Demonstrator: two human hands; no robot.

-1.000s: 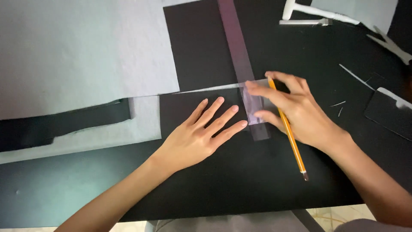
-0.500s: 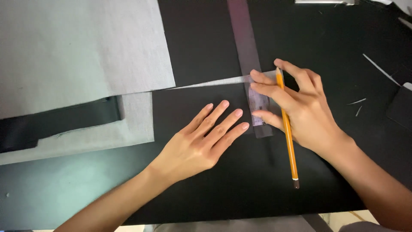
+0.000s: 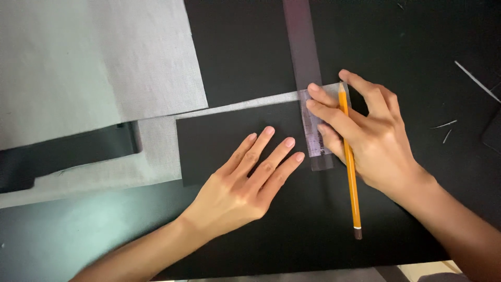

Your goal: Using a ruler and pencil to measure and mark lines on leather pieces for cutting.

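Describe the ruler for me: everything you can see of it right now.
The ruler is a long, narrow strip of clear, slightly tinted plastic with fine markings along its near end. It lies flat on the black sheet, running from the top edge of the picture down toward the person, with its near end squared off. The right hand, holding an orange pencil, presses fingertips onto its lower part. The left hand lies flat just beside it, apparently not touching it.

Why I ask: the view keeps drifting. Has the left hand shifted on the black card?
No. The left hand still lies flat on the black card, fingertips just short of the clear ruler.
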